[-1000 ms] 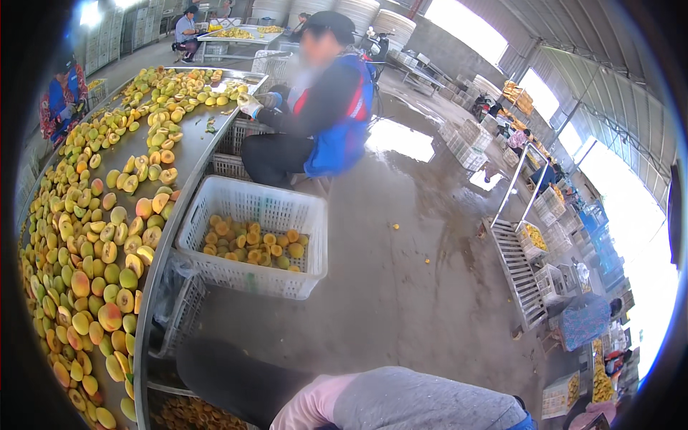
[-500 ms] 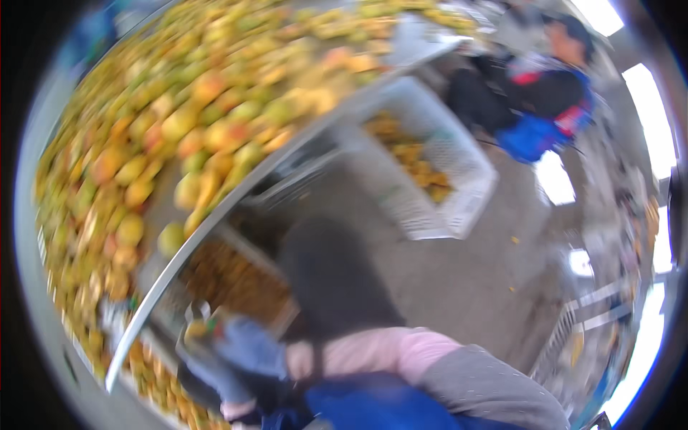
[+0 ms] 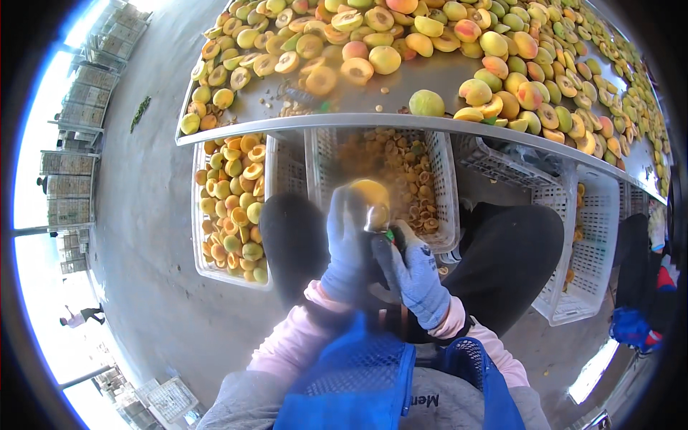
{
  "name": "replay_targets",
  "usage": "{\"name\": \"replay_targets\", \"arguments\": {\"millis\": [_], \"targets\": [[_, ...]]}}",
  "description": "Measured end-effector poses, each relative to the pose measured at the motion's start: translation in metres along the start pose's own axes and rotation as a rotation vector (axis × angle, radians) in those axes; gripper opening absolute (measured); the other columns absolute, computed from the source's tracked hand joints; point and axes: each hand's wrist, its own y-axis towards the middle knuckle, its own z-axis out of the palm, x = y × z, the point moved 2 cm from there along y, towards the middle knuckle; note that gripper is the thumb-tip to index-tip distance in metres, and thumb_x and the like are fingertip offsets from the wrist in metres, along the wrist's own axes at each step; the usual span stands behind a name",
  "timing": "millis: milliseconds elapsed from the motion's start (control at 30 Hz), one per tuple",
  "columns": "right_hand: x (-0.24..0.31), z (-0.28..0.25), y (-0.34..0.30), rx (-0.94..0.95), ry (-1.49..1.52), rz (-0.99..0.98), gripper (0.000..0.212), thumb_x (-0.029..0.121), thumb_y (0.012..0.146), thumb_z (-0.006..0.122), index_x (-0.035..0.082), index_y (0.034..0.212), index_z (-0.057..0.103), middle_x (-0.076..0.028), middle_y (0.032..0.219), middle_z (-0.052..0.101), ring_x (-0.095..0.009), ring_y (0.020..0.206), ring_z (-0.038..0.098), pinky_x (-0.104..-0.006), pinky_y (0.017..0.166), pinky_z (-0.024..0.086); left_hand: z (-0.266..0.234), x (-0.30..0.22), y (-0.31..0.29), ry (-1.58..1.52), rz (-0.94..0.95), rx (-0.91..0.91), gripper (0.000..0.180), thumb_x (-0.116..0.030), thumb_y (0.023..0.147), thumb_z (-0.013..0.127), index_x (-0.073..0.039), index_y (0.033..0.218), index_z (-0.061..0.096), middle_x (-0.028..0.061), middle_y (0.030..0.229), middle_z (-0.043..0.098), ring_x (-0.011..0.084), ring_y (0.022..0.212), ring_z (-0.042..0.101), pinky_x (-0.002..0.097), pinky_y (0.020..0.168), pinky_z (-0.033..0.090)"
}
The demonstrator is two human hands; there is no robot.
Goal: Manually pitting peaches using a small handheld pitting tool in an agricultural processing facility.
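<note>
Both my hands wear light blue-grey work gloves and meet above my lap. My left hand (image 3: 342,247) is wrapped round a yellow peach half (image 3: 371,193), slightly smeared by motion. Closed round a small pitting tool (image 3: 377,218), my right hand (image 3: 421,276) keeps its rounded metal end against the fruit's lower side. A bit of green shows at the tool's handle, most of which my fingers hide. Just beyond my hands, a white crate (image 3: 450,179) between my knees holds brownish pits or scraps.
A metal table (image 3: 423,75) heaped with whole and halved peaches crosses ahead, its raised rim (image 3: 358,122) close beyond my hands. A white crate of peach halves (image 3: 233,208) stands left. Another crate (image 3: 595,244) is at right, near a person's blue clothing (image 3: 631,326).
My view has swung from the right toward the left and steadied. My hands, low at the left before, are now central, with fruit and tool together.
</note>
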Motion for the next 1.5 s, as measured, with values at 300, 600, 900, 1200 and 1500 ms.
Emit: {"name": "replay_targets", "arguments": {"millis": [300,600,900,1200,1500], "targets": [[-0.017,-0.002,0.008,-0.290,-0.078,-0.116,0.019,0.012,0.085,0.058,0.001,0.099,0.051,-0.017,0.079,0.055,-0.029,0.071,0.058,-0.0350,0.063,0.045,-0.005,-0.035,0.002,-0.488,-0.385,0.059,0.021,-0.021,0.093,0.054,-0.005,0.107,0.052,0.0044,0.093,0.055,0.0102,0.081,0.054,0.0226,0.070,0.046],[-0.007,-0.002,-0.001,-0.374,-0.153,-0.176,0.022,0.011,0.079,0.064,0.001,0.095,0.054,-0.018,0.077,0.057,-0.036,0.069,0.059,-0.0378,0.061,0.046,0.004,-0.045,-0.009,-0.406,-0.167,0.035,0.025,-0.019,0.094,0.050,-0.002,0.110,0.045,0.0106,0.093,0.059,0.0154,0.077,0.057,0.0285,0.070,0.048],[-0.012,-0.005,-0.009,-0.206,0.109,-0.014,0.018,0.010,0.080,0.063,0.003,0.094,0.055,-0.015,0.074,0.057,-0.032,0.064,0.058,-0.0363,0.059,0.047,0.002,-0.025,-0.005,-0.473,-0.160,0.087,0.033,-0.024,0.096,0.047,-0.002,0.120,0.042,0.0091,0.102,0.055,0.0150,0.089,0.054,0.0305,0.076,0.048],[0.003,0.009,-0.008,-0.255,-0.380,-0.319,0.017,0.015,0.090,0.052,-0.001,0.097,0.053,-0.023,0.076,0.055,-0.041,0.069,0.055,-0.0421,0.058,0.042,-0.007,-0.056,0.008,-0.426,-0.092,-0.006,0.037,-0.032,0.098,0.043,-0.001,0.116,0.050,0.0111,0.100,0.061,0.0156,0.086,0.058,0.0281,0.074,0.048],[-0.018,0.010,-0.010,-0.137,-0.126,-0.172,0.025,0.019,0.094,0.046,-0.002,0.104,0.052,-0.022,0.081,0.059,-0.038,0.073,0.059,-0.0399,0.061,0.044,-0.002,-0.051,0.005,-0.334,-0.101,-0.021,0.028,-0.022,0.097,0.041,0.000,0.109,0.053,0.0138,0.090,0.064,0.0191,0.078,0.061,0.0294,0.070,0.047]]}}
